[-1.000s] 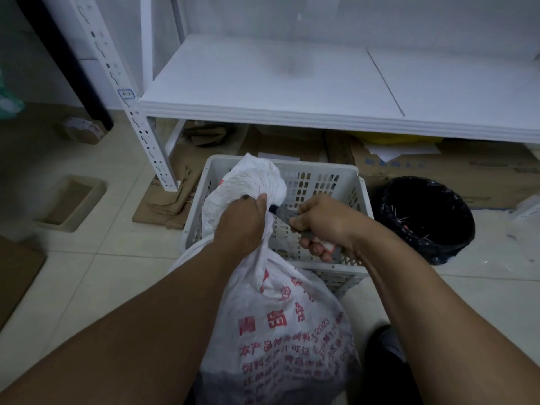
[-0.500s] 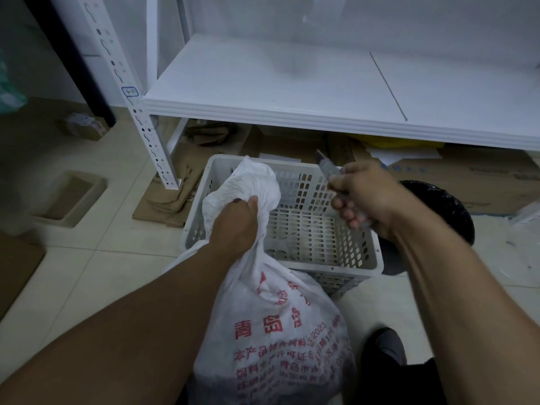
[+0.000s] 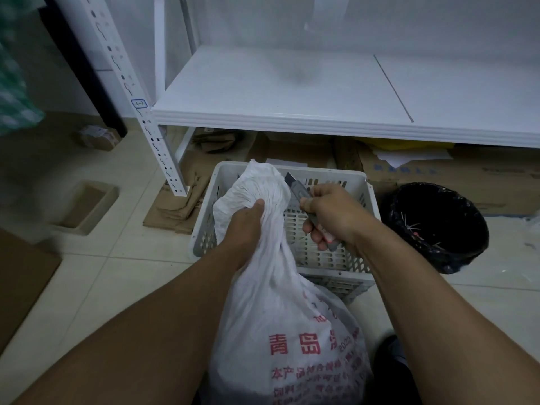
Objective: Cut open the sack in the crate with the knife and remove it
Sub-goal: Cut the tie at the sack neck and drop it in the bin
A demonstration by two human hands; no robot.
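left hand (image 3: 244, 226) grips sack (image 3: 280, 317) neck, knife (image 3: 301, 197) beside

Both forearms are bare; a dark shoe (image 3: 390, 355) shows below.

The white red-printed sack (image 3: 280, 331) runs off the bottom edge; the right hand (image 3: 333, 217) covers most of the grey utility knife (image 3: 297, 192).

Right hand: the right hand (image 3: 333, 213) is back at the left, having left the far right corner of the white perforated plastic crate (image 3: 368, 200).
Knife: the grey utility knife (image 3: 298, 192), well apart half a second ago, points up-left just beside the bunched top of the white printed plastic sack (image 3: 263, 185).
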